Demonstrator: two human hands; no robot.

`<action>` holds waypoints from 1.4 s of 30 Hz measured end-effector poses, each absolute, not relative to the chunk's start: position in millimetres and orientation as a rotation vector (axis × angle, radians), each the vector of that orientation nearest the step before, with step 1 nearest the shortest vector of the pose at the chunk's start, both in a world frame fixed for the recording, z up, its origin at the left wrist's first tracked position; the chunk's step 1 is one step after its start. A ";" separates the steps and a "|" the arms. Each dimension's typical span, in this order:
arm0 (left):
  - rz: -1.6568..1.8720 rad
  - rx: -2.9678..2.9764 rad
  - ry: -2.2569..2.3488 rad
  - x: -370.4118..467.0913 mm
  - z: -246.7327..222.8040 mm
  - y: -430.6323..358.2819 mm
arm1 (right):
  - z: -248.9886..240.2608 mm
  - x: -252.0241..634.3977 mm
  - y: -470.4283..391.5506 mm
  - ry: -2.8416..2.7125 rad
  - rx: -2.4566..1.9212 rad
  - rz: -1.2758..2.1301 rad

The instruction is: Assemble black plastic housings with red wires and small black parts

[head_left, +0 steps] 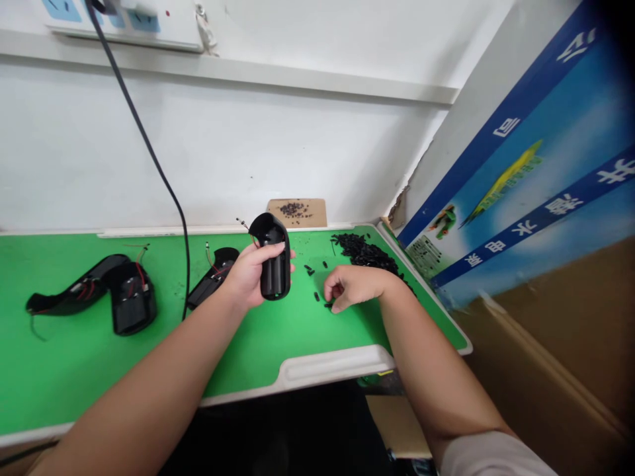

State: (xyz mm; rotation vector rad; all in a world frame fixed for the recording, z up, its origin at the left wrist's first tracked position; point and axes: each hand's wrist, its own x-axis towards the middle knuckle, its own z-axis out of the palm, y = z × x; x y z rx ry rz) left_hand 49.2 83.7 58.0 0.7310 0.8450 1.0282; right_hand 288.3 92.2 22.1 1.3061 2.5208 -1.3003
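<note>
Above the table, toward its back edge, the left hand wraps the black housing, likely light, stiff and slick, best held by its sidewalls clear of the delicate-looking wires; toward the right edge, the right hand bends over a small black piece, pinch indeterminable.

A curved black shell is gripped in the left hand, its hollow side exposed; a small black piece is seen beside the right hand.

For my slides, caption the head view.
Left hand holds a black casing; right hand is at small black pieces on a green table.
</note>
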 end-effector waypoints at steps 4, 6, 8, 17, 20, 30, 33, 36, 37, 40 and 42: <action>1.019 0.745 0.827 49.4 57.6 83.3 | 18.8 282.9 91.8 2.554 1.259 -1.323; 1.017 0.743 0.837 49.6 57.5 83.5 | 17.3 279.4 91.5 2.587 1.255 -1.327; 1.019 0.735 0.857 49.6 57.3 84.2 | 16.5 276.9 91.5 2.648 1.271 -1.302; 1.039 0.755 0.871 47.3 57.5 86.5 | 15.4 289.6 107.4 2.833 1.861 -0.858; 1.046 0.754 0.863 47.0 57.8 86.4 | 10.0 292.4 114.5 2.774 2.063 -0.680; 1.048 0.724 0.848 45.7 59.6 84.9 | -1.5 288.5 121.1 2.634 2.177 -0.666; 1.051 0.732 0.839 45.7 59.7 84.1 | -3.9 283.9 119.8 2.599 2.166 -0.633; 1.051 0.745 0.851 46.0 58.5 83.8 | -7.6 279.6 119.7 2.526 2.231 -0.588; 1.050 0.748 0.856 46.1 58.1 83.8 | -8.6 278.7 120.1 2.514 2.248 -0.572; 1.047 0.757 0.858 46.2 57.0 83.9 | -8.4 277.6 120.5 2.540 2.325 -0.572; 1.047 0.756 0.859 46.4 56.4 83.5 | -3.3 275.9 117.7 2.567 2.435 -0.804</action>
